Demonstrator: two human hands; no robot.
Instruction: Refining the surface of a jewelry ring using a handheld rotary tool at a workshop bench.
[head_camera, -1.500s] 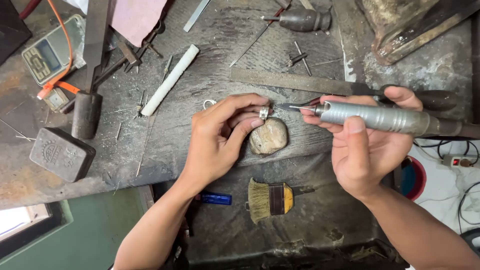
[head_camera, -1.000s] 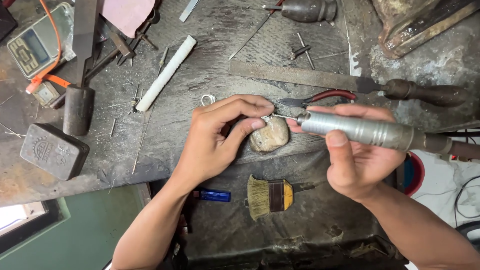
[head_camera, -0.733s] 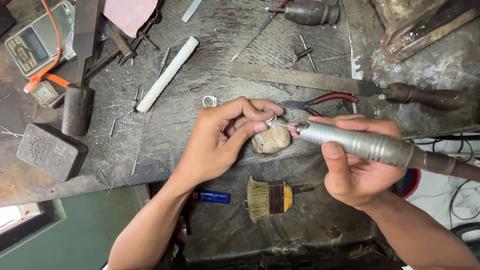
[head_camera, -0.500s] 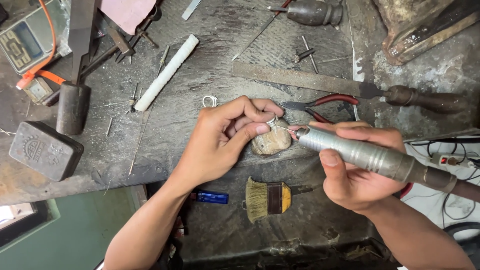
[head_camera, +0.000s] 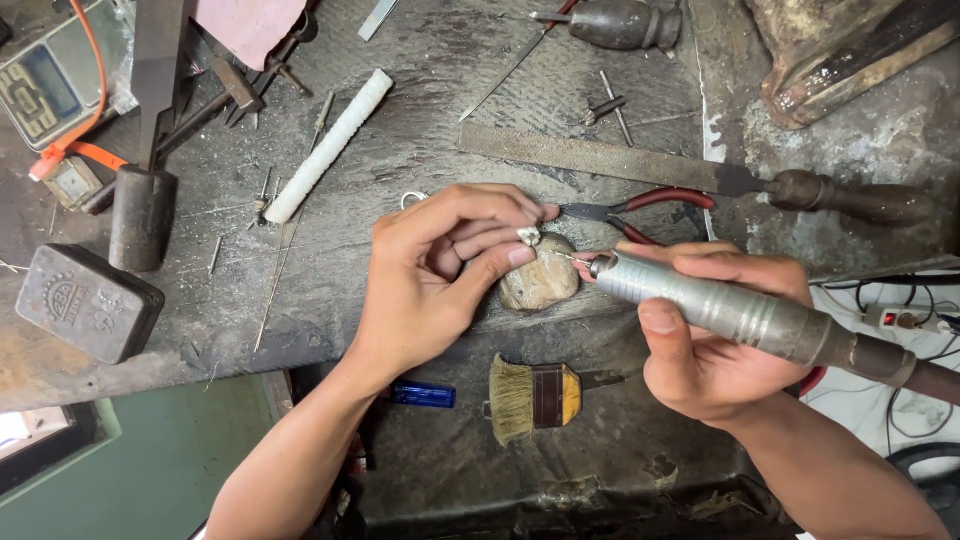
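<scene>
Both forearms were bare to the edge of the view, with no sleeves, gloves, watch or rings showing. The left hand (head_camera: 440, 270) and the right hand (head_camera: 715, 345) had short, trimmed fingernails, and the slim wrists carried no bands.

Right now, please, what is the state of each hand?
Left hand: closed, pinching a small silver piece on the rounded peg.
Right hand: closed around the metal rotary handpiece.
</scene>
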